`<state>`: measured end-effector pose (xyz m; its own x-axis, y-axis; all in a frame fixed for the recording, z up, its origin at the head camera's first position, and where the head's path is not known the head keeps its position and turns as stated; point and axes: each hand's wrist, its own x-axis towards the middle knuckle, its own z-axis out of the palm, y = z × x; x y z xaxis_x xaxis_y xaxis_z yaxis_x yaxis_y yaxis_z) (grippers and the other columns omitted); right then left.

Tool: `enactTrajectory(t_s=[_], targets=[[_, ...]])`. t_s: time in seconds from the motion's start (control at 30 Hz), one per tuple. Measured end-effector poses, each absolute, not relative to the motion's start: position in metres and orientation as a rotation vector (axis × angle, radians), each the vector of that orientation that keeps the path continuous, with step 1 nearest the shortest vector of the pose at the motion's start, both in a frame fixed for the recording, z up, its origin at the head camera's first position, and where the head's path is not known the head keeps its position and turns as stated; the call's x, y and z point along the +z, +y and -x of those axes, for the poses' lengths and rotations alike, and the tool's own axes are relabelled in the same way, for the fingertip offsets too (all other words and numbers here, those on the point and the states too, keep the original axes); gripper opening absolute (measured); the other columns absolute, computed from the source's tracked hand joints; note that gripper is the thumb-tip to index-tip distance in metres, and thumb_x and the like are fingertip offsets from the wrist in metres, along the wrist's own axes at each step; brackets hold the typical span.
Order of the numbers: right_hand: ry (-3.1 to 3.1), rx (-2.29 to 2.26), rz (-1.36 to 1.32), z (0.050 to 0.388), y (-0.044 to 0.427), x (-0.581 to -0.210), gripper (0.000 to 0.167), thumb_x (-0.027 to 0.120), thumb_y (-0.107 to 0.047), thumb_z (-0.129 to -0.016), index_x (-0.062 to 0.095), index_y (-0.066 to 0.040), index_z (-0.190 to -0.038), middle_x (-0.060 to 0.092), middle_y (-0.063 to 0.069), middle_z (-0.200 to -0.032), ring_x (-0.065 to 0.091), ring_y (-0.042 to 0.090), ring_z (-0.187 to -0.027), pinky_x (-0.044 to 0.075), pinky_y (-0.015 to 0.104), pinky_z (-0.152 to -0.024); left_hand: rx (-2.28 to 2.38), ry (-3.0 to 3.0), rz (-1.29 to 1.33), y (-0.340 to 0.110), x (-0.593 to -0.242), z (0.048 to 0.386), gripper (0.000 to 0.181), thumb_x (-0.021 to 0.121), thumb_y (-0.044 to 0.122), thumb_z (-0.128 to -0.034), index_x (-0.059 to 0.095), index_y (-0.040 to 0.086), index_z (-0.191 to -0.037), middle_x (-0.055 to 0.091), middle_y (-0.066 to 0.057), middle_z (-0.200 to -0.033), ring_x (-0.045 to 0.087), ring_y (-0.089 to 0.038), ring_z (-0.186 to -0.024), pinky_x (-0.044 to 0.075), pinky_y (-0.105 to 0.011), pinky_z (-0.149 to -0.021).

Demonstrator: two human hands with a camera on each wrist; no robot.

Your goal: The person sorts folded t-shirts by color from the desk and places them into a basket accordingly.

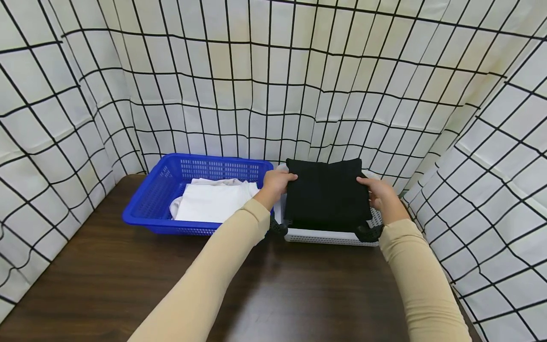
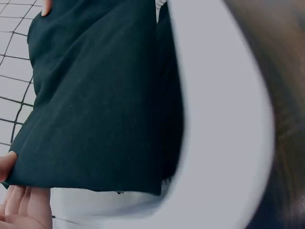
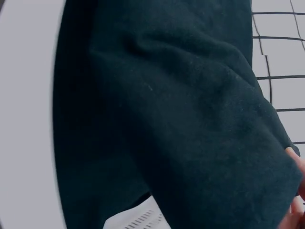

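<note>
A folded black garment (image 1: 326, 194) spans the gap between both hands over the white basket (image 1: 326, 236) at the right. My left hand (image 1: 277, 183) pinches its left edge, thumb on top and fingers beneath, as the left wrist view shows. At the opposite edge, my right hand (image 1: 381, 194) pinches the cloth between thumb and fingers. In the right wrist view the dark fabric (image 3: 190, 124) sags in soft creases, with a bit of slotted white basket (image 3: 138, 217) below it. The garment hides most of the basket's inside, and its exact kind cannot be told.
Left of the white basket stands a blue basket (image 1: 143, 211) with folded white clothing (image 1: 213, 203) in it. Both baskets are on a dark wooden table (image 1: 299, 294). Black wire grid panels (image 1: 269, 85) backed by white cloth enclose the table at the back and sides.
</note>
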<state>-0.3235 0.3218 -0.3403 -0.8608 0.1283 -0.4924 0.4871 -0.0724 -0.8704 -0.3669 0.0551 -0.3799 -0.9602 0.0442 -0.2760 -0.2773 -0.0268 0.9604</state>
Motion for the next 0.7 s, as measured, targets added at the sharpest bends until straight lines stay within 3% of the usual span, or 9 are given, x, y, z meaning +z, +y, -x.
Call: enactTrajectory(t_s=[0.23,0.37,0.53,0.6,0.7], targets=[[2.002,-1.959,-0.689,0.322,0.325,-0.355,0.011,0.057,-0.023,-0.101,0.049,-0.016,-0.103,0.057,-0.011,-0.083,0.060,0.007,-0.074,0.053,0.024,-0.068,1.919,2.201,0.242,0.062,-0.389,0.360,0.041,0.071,0.013,-0.0915,0.064,0.002,-0.130,0.065,-0.015,-0.132,0.068,-0.028,-0.110,0.056,-0.038,-0.098],[2.037,-1.942,-0.686,0.322,0.323,-0.363,0.010,0.056,-0.022,-0.101,0.050,-0.015,-0.102,0.056,-0.011,-0.081,0.059,0.006,-0.073,0.051,0.024,-0.068,1.932,2.172,0.233,0.067,-0.394,0.357,0.043,0.070,0.009,-0.0904,0.063,0.001,-0.132,0.061,-0.016,-0.137,0.066,-0.028,-0.113,0.054,-0.039,-0.101],[2.087,-1.959,-0.706,0.322,0.320,-0.370,0.010,0.058,-0.020,-0.099,0.050,-0.014,-0.099,0.056,-0.012,-0.076,0.058,0.005,-0.069,0.050,0.024,-0.067,1.857,2.261,0.163,0.070,-0.397,0.355,0.045,0.069,0.007,-0.0900,0.061,0.002,-0.134,0.061,-0.015,-0.138,0.058,-0.019,-0.095,0.055,-0.036,-0.092],[2.079,-1.964,-0.710,0.322,0.320,-0.371,0.010,0.058,-0.020,-0.099,0.050,-0.015,-0.099,0.057,-0.013,-0.075,0.058,0.005,-0.070,0.050,0.023,-0.067,1.771,2.353,0.108,0.070,-0.396,0.353,0.045,0.068,0.008,-0.0907,0.061,0.002,-0.135,0.060,-0.015,-0.139,0.059,-0.020,-0.102,0.054,-0.036,-0.095],[2.048,-1.964,-0.701,0.322,0.318,-0.372,0.010,0.058,-0.021,-0.100,0.050,-0.015,-0.098,0.057,-0.013,-0.075,0.058,0.005,-0.072,0.050,0.024,-0.071,1.619,2.503,0.026,0.070,-0.394,0.351,0.043,0.067,0.008,-0.0912,0.062,0.003,-0.133,0.058,-0.013,-0.143,0.057,-0.025,-0.125,0.051,-0.040,-0.105]])
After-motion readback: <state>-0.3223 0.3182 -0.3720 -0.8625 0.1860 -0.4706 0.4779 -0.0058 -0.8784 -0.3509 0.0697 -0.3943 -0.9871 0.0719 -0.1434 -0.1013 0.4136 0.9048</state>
